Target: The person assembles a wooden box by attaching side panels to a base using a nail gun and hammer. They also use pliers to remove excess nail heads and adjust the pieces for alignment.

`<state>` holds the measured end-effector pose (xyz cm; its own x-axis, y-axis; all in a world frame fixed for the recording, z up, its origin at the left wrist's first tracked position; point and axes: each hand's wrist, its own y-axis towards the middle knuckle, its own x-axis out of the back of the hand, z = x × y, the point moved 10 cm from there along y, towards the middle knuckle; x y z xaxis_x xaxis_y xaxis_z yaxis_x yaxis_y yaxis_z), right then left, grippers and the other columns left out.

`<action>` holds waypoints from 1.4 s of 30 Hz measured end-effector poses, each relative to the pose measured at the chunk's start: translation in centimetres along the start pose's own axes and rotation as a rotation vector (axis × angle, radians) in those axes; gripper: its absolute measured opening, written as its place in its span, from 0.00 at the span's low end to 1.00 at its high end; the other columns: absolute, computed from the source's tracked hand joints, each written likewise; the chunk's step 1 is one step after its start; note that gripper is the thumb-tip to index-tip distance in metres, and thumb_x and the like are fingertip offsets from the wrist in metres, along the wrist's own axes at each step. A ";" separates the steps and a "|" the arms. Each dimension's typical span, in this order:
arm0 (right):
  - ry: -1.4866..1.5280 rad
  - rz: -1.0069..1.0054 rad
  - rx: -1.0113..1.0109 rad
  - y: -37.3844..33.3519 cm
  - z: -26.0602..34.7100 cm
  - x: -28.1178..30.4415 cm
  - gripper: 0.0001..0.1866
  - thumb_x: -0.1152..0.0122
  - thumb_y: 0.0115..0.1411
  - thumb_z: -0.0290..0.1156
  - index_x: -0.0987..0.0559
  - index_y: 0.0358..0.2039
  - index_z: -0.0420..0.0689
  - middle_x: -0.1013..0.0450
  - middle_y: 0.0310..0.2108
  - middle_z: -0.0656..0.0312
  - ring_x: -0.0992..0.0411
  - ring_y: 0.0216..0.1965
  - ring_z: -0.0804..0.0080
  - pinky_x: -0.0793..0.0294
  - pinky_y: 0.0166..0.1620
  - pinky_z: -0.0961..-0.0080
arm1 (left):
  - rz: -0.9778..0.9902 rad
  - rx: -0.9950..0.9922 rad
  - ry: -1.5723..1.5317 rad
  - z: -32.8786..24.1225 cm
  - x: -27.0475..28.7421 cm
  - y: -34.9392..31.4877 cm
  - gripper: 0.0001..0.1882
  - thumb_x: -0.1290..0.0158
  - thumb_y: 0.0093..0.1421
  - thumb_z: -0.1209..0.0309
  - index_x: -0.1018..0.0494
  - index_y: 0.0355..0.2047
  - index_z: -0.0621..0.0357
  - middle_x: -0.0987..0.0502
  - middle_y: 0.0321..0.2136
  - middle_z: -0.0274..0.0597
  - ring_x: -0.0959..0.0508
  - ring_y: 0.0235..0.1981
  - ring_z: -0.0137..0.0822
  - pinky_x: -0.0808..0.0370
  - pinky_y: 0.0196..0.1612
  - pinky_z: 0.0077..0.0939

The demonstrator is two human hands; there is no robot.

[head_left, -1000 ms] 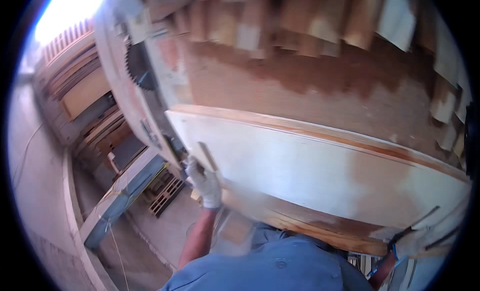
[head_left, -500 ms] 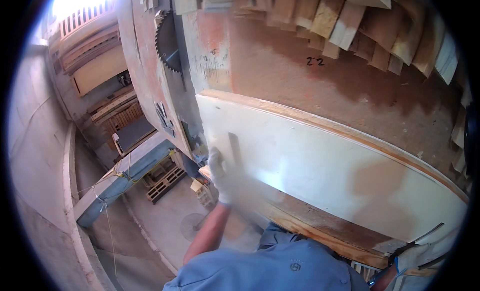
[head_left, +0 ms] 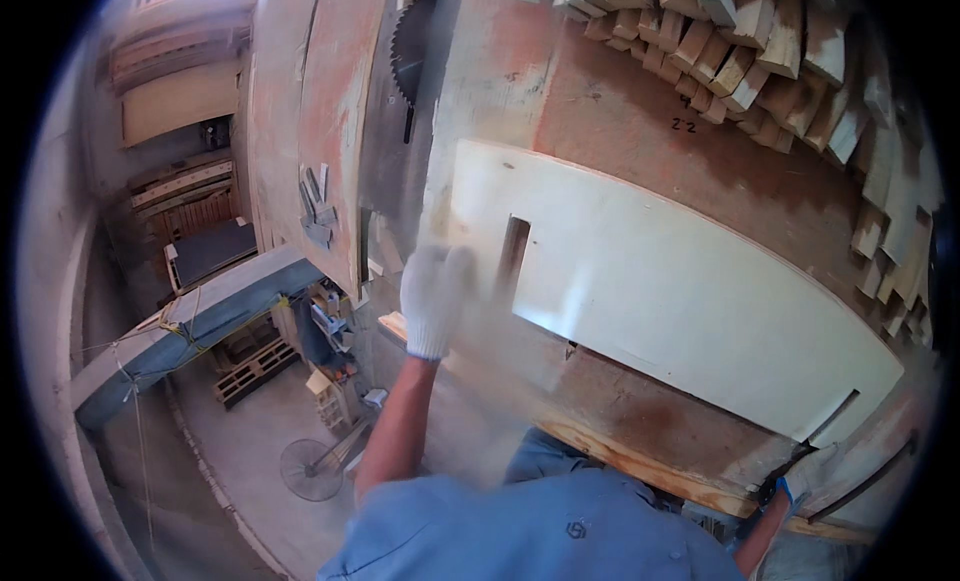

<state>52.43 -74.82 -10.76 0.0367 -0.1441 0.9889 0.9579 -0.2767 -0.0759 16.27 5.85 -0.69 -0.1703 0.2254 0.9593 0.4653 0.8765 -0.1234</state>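
A long white board (head_left: 680,271) with a curved far edge lies on the brown worktop. One slot (head_left: 514,256) is cut near its left end and another slot (head_left: 835,418) near its right end. My left hand (head_left: 437,296), in a white knitted glove, is beside the board's left end; a hazy smear blurs its fingers, so their grip is unclear. At the lower right my right hand (head_left: 808,476), also in a pale glove, is by the board's right end near corner. How its fingers are set cannot be made out.
A toothed circular saw blade (head_left: 412,56) rises from the bench beyond my left hand. Stacked wood strips (head_left: 760,51) line the far right side. Metal pieces (head_left: 318,216) lie on the left panel. A grey beam (head_left: 200,326) and fan (head_left: 312,469) are at lower left.
My left hand has moved up from the board's near edge to beside its left end. The wide brown edge along the board's far side now shows only as a thin line. The view has shifted.
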 end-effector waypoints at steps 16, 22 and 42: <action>-0.104 -0.258 0.528 -0.4 4.8 -5.3 0.19 0.51 0.71 0.36 0.22 0.55 0.40 0.24 0.52 0.46 0.28 0.56 0.45 0.29 0.60 0.52 | 0.084 -0.037 -0.905 -3.3 -1.7 5.9 0.33 0.54 0.54 0.79 0.29 0.63 0.70 0.23 0.54 0.44 0.22 0.51 0.36 0.26 0.53 0.23; 0.285 -0.041 0.359 -3.4 14.7 1.7 0.15 0.51 0.67 0.36 0.19 0.41 0.43 0.23 0.39 0.47 0.27 0.46 0.42 0.30 0.52 0.46 | 0.130 0.083 -0.726 0.7 -0.8 6.4 0.36 0.60 0.53 0.81 0.31 0.65 0.71 0.22 0.55 0.43 0.21 0.49 0.32 0.26 0.52 0.21; 0.304 -0.119 0.383 -3.3 12.0 3.7 0.14 0.47 0.69 0.32 0.18 0.47 0.41 0.22 0.41 0.48 0.26 0.49 0.45 0.27 0.54 0.51 | 0.198 0.088 -0.727 2.5 -3.9 7.3 0.38 0.59 0.53 0.80 0.34 0.68 0.74 0.22 0.55 0.45 0.22 0.47 0.34 0.26 0.51 0.23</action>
<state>52.84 -62.99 -5.35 -0.1088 -0.4187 0.9016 0.9882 0.0528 0.1437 18.13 12.44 -5.92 -0.6346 0.5791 0.5118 0.4810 0.8143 -0.3249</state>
